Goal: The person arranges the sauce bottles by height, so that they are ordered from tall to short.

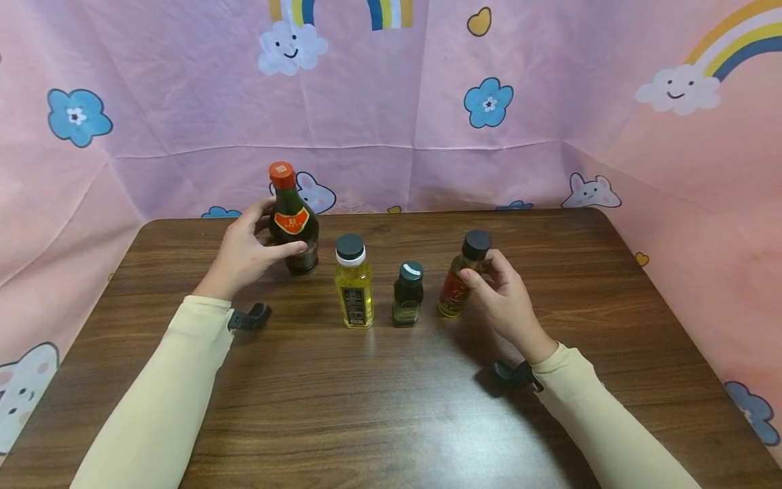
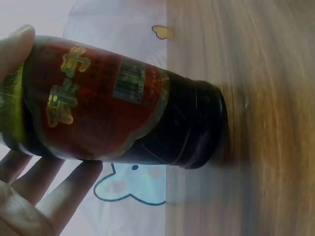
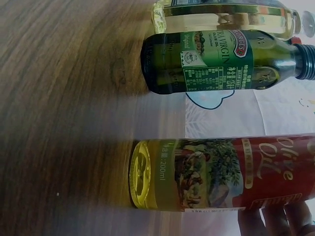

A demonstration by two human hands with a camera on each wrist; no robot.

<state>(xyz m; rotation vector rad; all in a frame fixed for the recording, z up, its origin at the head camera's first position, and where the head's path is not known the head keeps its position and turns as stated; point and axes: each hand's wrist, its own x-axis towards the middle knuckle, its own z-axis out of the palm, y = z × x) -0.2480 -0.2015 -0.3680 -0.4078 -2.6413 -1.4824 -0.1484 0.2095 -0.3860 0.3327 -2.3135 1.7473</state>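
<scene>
At the back left, my left hand [image 1: 244,252] grips a dark glass sauce bottle [image 1: 293,227] with a red cap, thumb on one side and fingers on the other. Its red label with gold characters faces the left wrist view, base close over the wood. My right hand [image 1: 508,302] holds an olive oil bottle [image 1: 453,292] between thumb and fingers. That bottle has a black cap, and its red "Olive Oil" label [image 3: 266,172] shows in the right wrist view. Between the hands stand a small green extra virgin olive oil bottle [image 1: 407,295] and a taller bottle of yellow oil [image 1: 354,292].
All the bottles are on or over a brown wooden table [image 1: 342,407], toward its back half. A pink and purple cloth [image 1: 366,95] with rainbows, clouds and flowers hangs behind and beside the table. Black straps with wrist cameras [image 1: 249,317] sit on both sleeves.
</scene>
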